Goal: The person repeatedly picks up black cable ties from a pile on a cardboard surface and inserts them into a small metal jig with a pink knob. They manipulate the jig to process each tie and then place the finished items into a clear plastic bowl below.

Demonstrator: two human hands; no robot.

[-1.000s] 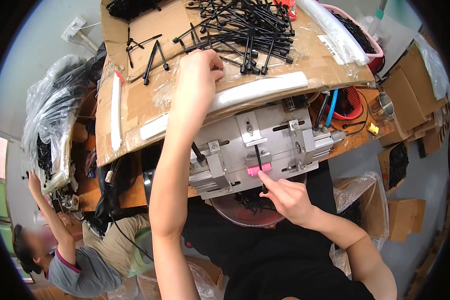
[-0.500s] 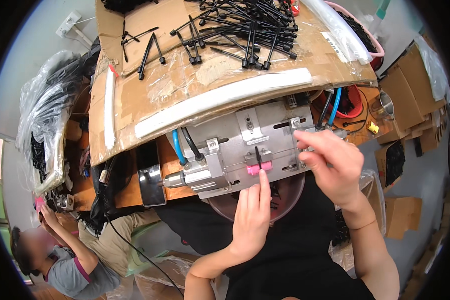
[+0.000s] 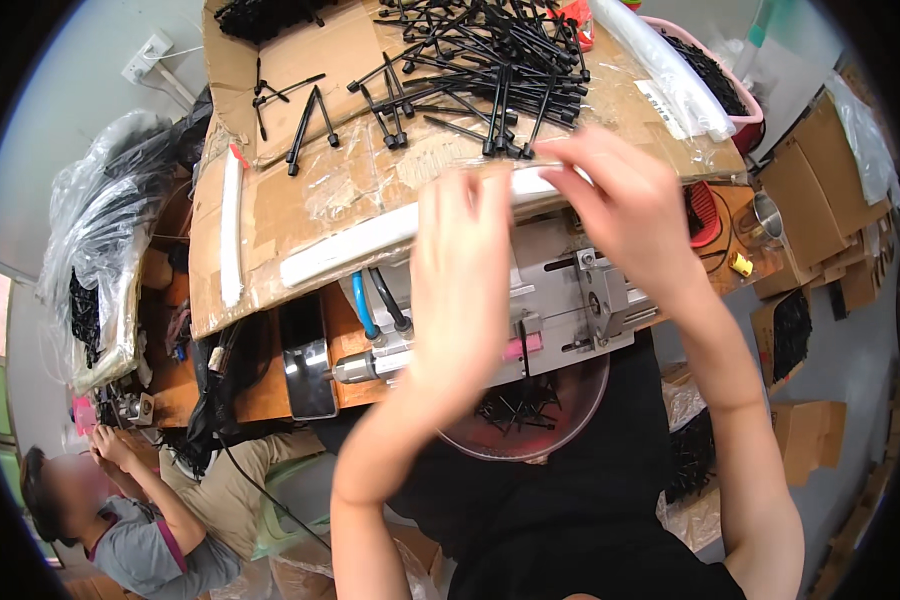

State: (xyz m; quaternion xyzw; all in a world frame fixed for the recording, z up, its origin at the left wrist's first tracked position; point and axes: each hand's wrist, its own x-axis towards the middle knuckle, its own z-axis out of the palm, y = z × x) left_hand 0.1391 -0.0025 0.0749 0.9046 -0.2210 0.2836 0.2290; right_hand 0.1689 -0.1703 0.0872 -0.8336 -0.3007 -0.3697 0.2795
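Bright, even light from overhead, with soft shadows under the cardboard sheet [image 3: 300, 200]. Glare glints on the clear plastic bags [image 3: 100, 250] at left. Both hands [image 3: 460, 270] are smeared by motion blur — straight edges bow toward the black fisheye rim.

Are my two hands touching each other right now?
Apart. The head view shows the left hand and the right hand raised over the metal press, with the cardboard's white edge strip visible in the gap between them.

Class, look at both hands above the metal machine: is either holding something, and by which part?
It cannot be told. The left hand and right hand hover, blurred, over the metal machine; no held part shows.
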